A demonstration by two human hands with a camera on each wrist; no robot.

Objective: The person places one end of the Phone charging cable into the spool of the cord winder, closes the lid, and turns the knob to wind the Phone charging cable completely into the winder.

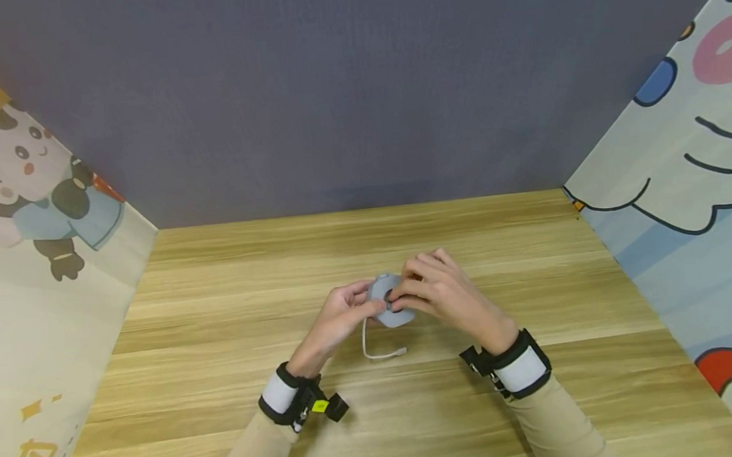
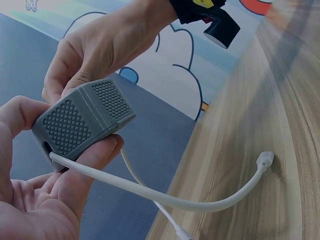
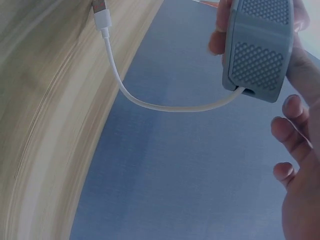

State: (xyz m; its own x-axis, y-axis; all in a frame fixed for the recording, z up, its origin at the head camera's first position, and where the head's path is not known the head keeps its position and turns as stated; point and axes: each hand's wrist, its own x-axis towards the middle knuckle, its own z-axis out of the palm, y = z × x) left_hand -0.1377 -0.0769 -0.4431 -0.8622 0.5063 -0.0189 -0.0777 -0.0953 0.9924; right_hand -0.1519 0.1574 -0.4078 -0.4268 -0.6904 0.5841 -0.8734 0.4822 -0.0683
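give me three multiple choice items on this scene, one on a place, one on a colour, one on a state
1. Where is the grey case?
A. flat on the wooden table
B. held above it between both hands
C. on the blue back wall

2. What colour is the cable that comes out of it?
A. white
B. black
C. red

3. How does the cable's plug lie?
A. plugged into a socket
B. pinched by the right hand
C. free, at the tabletop

Answers: 1 B, the left hand and right hand both grip it. 2 A, it shows white in every view. 3 C, the plug end is bare, no fingers on it.
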